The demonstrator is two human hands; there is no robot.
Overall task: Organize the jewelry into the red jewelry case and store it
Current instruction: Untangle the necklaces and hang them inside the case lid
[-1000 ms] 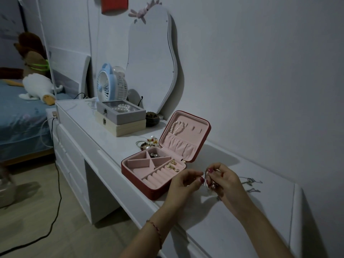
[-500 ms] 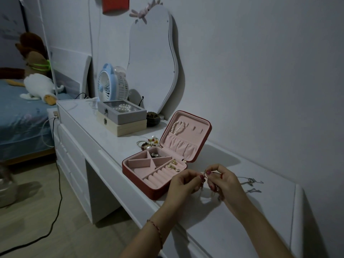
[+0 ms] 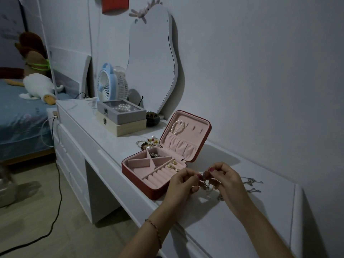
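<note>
The red jewelry case (image 3: 137,175) lies open on the white dresser (image 3: 232,220), pink inside. A pearl bracelet (image 3: 177,127) hangs in its lid, gold earrings (image 3: 172,163) sit on the ring rolls and a dark piece (image 3: 154,155) lies in a back compartment. Just right of the case, my left hand (image 3: 181,185) and my right hand (image 3: 226,180) pinch a thin chain necklace (image 3: 205,181) between them, a little above the dresser top. Two silver pieces (image 3: 251,184) lie on the dresser to the right. More loose jewelry (image 3: 148,143) sits behind the case.
Two stacked boxes (image 3: 121,118), the upper one holding pearls, stand at the back left with a blue fan (image 3: 111,85) and a wavy mirror (image 3: 150,58) behind. A dark round pot (image 3: 152,119) sits beside them. A cable (image 3: 57,202) trails over the floor at left.
Both hands have stayed together over the same spot, fingers working the chain. The chain now hangs in a small bunch between the fingertips.
</note>
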